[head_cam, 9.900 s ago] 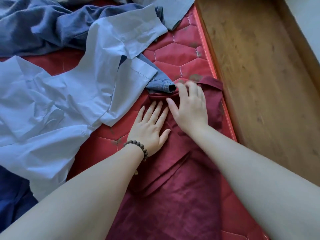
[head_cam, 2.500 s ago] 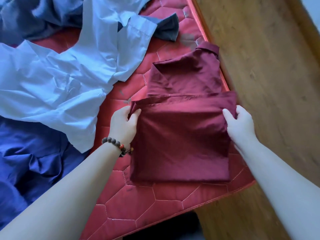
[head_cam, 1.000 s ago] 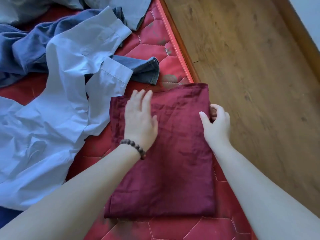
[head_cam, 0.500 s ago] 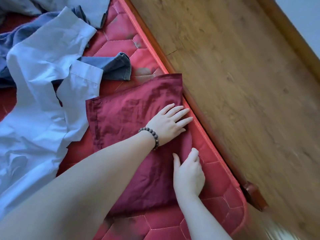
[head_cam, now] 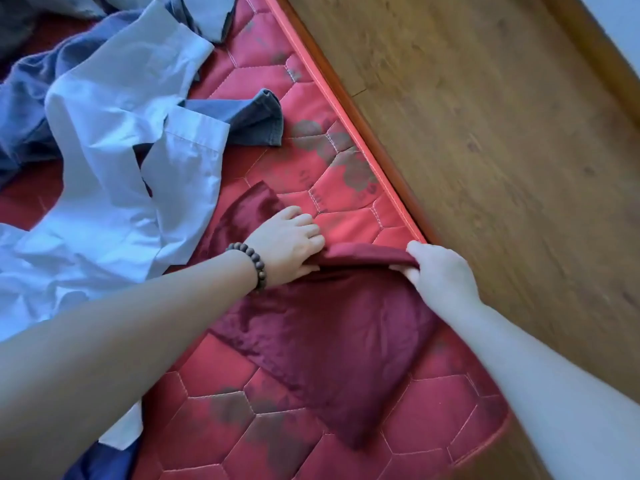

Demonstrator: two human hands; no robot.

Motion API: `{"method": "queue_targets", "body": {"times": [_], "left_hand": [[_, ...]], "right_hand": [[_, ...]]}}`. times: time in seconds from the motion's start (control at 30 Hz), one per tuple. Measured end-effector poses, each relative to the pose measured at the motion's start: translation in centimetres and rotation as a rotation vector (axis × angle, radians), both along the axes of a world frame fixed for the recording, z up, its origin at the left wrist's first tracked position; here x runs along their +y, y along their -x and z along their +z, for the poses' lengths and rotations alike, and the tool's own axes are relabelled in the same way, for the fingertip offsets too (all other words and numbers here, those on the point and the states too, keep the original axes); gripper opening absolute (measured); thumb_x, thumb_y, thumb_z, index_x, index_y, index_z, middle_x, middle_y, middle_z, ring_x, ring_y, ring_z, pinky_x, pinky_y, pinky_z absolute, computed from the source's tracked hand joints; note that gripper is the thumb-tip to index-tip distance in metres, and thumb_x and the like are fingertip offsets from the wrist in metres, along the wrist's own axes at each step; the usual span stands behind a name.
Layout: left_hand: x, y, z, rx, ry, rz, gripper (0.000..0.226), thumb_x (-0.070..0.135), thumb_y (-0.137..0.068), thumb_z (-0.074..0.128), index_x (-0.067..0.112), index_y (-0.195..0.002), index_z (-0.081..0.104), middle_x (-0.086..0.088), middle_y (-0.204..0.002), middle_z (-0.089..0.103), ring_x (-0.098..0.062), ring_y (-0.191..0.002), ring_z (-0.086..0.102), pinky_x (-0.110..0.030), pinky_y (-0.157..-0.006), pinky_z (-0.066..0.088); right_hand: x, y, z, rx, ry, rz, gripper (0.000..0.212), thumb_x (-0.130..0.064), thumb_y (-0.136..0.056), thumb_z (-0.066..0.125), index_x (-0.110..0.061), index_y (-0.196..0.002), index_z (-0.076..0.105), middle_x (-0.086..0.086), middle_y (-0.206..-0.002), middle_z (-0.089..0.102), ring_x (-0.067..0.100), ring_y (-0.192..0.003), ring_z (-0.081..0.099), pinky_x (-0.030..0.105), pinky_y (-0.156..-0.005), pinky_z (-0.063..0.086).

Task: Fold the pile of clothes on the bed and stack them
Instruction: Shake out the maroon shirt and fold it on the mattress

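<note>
Fingers of the right hand [head_cam: 440,271] curl round the raised far edge of the maroon garment [head_cam: 332,334] and pinch it; those of the left hand [head_cam: 289,239] curl onto the same edge beside it, thumb tucked at the fold, gripping. The garment lies at the near corner of the red quilted mattress [head_cam: 214,431], close to the bed's wooden edge [head_cam: 377,147], its far portion lifted and doubling toward the person.

Step in hand, by judgement: a further halving of the already-folded garment. The next move calls for carrying the lifted edge over to meet the near edge, corners matched, then pressing it flat. The pale blue shirt [head_cam: 114,174] and the denim-blue garment [head_cam: 249,121] remain unfolded, so the task is at an early stage.

Against the frame half a second earlier: the garment then lay flat under an open left palm, with the right hand at its side; now both hands hold the far edge, clear of the mattress.
</note>
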State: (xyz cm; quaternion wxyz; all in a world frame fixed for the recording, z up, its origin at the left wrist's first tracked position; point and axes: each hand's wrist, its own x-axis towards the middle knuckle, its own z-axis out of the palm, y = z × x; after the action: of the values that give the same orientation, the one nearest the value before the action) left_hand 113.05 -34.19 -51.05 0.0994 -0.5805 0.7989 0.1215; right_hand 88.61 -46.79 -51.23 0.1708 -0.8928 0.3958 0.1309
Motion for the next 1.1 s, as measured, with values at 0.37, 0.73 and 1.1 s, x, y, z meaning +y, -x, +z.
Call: {"method": "queue_targets", "body": {"times": [0.37,0.73,1.1], "left_hand": [[0.9,-5.9,7.4,0.027,0.153,0.382,0.041,0.056,-0.087,0.057,0.016,-0.097,0.054,-0.006,-0.082,0.064,-0.033,-0.077,0.063,-0.031,-0.056,0.03],[2.0,-6.6,19.9,0.071,0.59,0.309,0.034,0.015,-0.062,0.079,0.012,-0.075,0.048,-0.002,-0.059,0.053,-0.027,-0.049,0.052,-0.028,-0.046,0.038],[16.1,3.7,2.9,-0.065,0.043,0.459,0.034,0.006,-0.076,0.066,0.016,-0.106,0.054,-0.004,-0.097,0.057,-0.027,-0.089,0.056,-0.036,-0.07,0.041]], "right_hand": [[-3.5,-5.3,8.9,-0.122,-0.066,0.192,0.044,-0.056,-0.08,0.066,-0.021,-0.074,0.041,-0.004,-0.056,0.042,0.035,-0.07,0.055,0.035,-0.057,0.034],[-3.7,-5.0,21.6,-0.517,0.479,0.405,0.024,-0.034,-0.08,0.052,-0.013,-0.069,0.053,0.002,-0.051,0.052,0.028,-0.046,0.055,0.026,-0.041,0.033],[10.9,5.3,4.1,0.0,0.098,0.381,0.046,-0.01,-0.045,0.085,-0.013,-0.081,0.057,0.005,-0.07,0.056,0.031,-0.063,0.06,0.037,-0.052,0.049]]}}
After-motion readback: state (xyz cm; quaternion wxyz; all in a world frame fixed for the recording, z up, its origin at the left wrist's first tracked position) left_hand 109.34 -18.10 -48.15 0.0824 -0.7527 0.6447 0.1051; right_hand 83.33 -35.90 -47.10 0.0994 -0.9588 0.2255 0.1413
